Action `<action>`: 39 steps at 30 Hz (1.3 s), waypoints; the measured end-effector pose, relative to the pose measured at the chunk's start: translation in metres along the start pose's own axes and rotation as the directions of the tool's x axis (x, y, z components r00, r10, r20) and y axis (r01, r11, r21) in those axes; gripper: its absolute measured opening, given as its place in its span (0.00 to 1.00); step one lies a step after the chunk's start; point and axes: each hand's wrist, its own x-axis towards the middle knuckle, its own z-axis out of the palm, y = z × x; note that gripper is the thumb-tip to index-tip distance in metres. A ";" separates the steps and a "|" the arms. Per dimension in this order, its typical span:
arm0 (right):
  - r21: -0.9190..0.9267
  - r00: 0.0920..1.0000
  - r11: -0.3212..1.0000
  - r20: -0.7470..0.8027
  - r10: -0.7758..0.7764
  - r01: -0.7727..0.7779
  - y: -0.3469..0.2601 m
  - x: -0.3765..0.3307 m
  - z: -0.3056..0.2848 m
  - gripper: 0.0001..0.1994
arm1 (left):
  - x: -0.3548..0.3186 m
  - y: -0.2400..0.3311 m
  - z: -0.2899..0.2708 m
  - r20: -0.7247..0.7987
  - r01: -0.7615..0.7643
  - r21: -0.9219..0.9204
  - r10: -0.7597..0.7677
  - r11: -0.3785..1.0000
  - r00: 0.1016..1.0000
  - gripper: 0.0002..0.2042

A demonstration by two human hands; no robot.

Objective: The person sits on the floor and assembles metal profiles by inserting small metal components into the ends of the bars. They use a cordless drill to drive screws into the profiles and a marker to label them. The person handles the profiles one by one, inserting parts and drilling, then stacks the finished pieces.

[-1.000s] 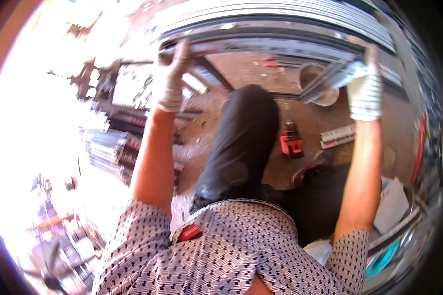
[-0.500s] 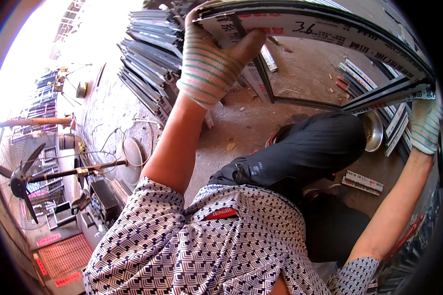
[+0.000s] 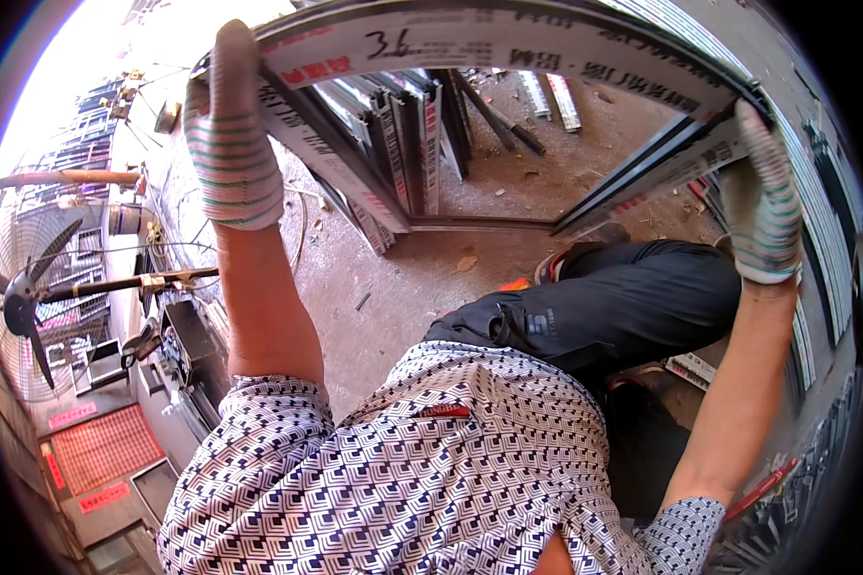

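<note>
Both gloved hands, L (image 3: 228, 144) & R (image 3: 762, 206), clamped on opposite ends of window frame (image 3: 508, 43) overhead

Light: bright daylight from upper left
Glare: upper-left corner washed out white
Shadows: soft on the concrete floor (image 3: 403, 278)
Distortion: strong fisheye bending, black rim
Focus: sharp centre, softer edges

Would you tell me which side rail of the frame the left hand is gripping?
The left hand grips the frame's left rail; the opposite rail sits under the right hand.
</note>
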 end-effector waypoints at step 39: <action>-0.710 0.631 0.683 0.612 0.477 0.173 0.127 -0.050 0.292 0.19 | -0.004 -0.223 -0.203 -0.468 0.703 0.349 -0.535 0.619 0.703 0.19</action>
